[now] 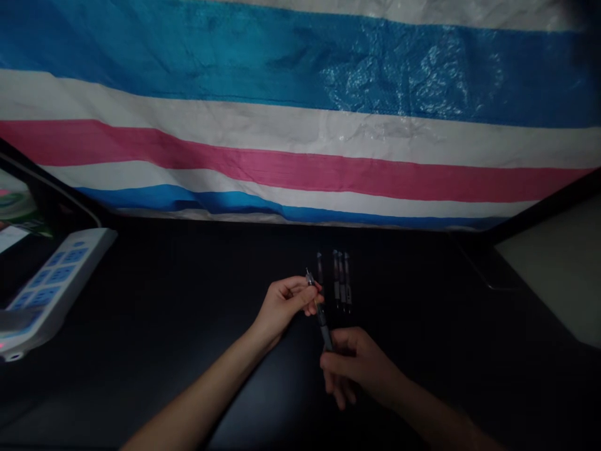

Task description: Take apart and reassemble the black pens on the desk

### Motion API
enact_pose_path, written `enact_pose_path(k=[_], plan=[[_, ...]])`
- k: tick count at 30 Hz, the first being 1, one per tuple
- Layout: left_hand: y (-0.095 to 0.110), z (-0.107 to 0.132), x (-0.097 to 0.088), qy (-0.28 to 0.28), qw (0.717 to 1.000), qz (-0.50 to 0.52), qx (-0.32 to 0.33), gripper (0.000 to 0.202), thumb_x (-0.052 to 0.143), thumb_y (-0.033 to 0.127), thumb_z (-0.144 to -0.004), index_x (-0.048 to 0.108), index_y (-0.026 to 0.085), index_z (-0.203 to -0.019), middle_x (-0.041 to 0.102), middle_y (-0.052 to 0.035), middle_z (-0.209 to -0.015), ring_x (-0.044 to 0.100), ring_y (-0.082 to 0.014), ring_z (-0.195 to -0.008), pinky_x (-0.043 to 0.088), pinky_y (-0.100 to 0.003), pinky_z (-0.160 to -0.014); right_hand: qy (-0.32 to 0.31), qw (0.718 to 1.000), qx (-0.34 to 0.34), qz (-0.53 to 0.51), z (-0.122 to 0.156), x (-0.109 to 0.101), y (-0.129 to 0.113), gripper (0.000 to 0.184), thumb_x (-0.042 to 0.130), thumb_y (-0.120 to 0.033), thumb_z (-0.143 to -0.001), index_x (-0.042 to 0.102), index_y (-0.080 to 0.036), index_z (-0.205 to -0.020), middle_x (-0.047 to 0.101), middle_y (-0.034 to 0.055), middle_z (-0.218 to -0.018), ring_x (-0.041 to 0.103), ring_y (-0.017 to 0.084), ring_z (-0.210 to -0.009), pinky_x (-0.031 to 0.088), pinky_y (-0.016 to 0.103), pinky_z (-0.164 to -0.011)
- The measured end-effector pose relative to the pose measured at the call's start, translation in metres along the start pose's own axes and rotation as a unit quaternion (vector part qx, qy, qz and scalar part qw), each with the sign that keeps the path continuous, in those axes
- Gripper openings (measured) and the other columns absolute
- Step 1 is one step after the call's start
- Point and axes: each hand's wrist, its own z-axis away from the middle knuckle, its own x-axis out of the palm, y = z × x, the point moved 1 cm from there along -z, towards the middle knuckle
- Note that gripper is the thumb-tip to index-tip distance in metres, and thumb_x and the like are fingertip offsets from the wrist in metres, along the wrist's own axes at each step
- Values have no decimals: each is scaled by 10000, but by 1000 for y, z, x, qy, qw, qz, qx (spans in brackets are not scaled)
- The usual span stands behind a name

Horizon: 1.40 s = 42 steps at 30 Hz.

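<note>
Over the middle of the dark table, a dark pen slants between my two hands. My left hand pinches its upper part between thumb and fingers, and a thin tip pokes out above. Lower down, my right hand grips the dark barrel between thumb and forefinger, its other fingers curled loosely. Just beyond my hands lies a row of three similar pens, side by side. One more pen lies a little to their left, partly hidden behind my left hand.
A white power strip with blue sockets lies at the left edge of the black table. Behind the table hangs a striped plastic sheet in blue, white and red. A green package shows at far left.
</note>
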Motion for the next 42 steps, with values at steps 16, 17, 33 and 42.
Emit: enact_pose_path(k=[16, 17, 33, 42], plan=[[-9, -1, 0, 2, 1000, 3, -12, 268, 783, 354, -730, 718, 122, -848, 681, -28, -678, 525, -69, -505, 414, -194, -501, -60, 993, -11, -99, 1, -2, -4, 278, 635, -373, -879, 555, -138, -1003, 645, 87, -962, 716, 190, -785, 512, 168, -481], [-10, -2, 0, 0, 1000, 6, -13, 266, 780, 353, -734, 718, 123, -852, 682, -29, -685, 527, -68, -508, 414, -191, -504, -55, 994, -14, -96, 1, -3, -3, 293, 680, -343, -849, 543, -152, -1023, 643, 74, -974, 722, 189, -776, 508, 161, -479], [-12, -5, -2, 12, 1000, -8, -7, 268, 773, 353, -743, 718, 121, -863, 678, -28, -678, 529, -59, -506, 403, -174, -495, -32, 988, 12, -150, -1, -1, 0, 395, 584, -511, -880, 553, -122, -940, 728, 172, -930, 725, 265, -862, 516, 221, -499], [-11, -5, -1, 15, 1000, -4, -11, 292, 788, 370, -716, 722, 121, -852, 684, -34, -672, 537, -66, -499, 409, -182, -492, -38, 988, 13, -150, 0, -1, -1, 385, 603, -495, -873, 574, -113, -909, 726, 168, -893, 710, 242, -844, 512, 248, -544]])
